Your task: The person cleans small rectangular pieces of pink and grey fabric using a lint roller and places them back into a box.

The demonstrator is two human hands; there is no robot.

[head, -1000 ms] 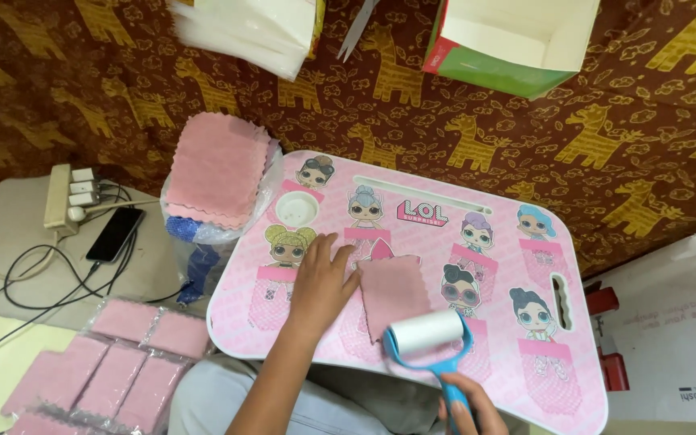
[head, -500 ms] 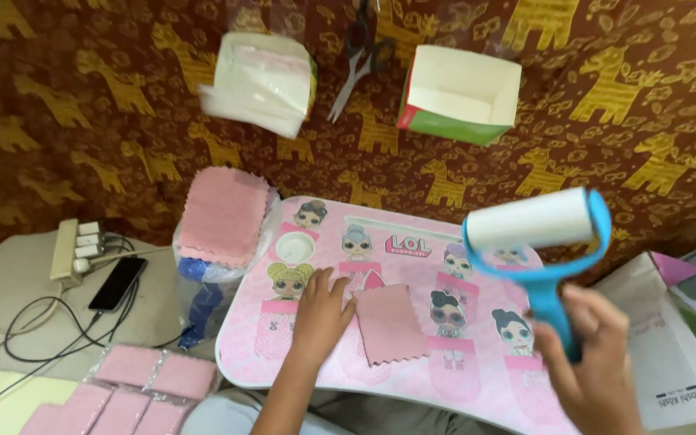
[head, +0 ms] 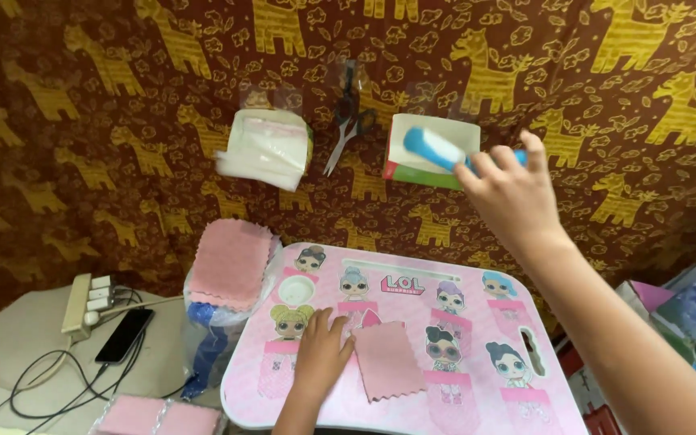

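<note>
**Roller lifted to the wall box; one cloth on the lap table**

My right hand [head: 509,197] is raised well above the table, fingers curled around the blue plastic handle of the lint roller [head: 437,149]. The handle's end sits at the mouth of the open white-and-green cardboard box [head: 420,149] hung on the brown giraffe-print fabric wall [head: 82,105]. The roller head itself is hidden behind my hand; I cannot tell whether it is inside the box.

My left hand [head: 321,354] lies flat and open on the pink cartoon-printed lap table [head: 412,282], near its front-left part, fingertips touching the left edge of the single pink square cloth with pinked edges [head: 387,360]. That cloth lies flat near the middle of the front edge.

Outward: a stack of matching pink cloths [head: 231,262] rests on a bagged bundle just off the table's left edge. More pink cloths in clear packets [head: 159,415] lie by the front-left corner, on the floor. Scissors [head: 344,129] and a clear bag of white sheets [head: 267,149] hang on the wall left of the box. A power strip [head: 86,302] and a black phone [head: 124,335] sit far left.

Progress, as I judge it: this cloth looks laid out and flat; the stack beside it is thick, so much remains.
</note>
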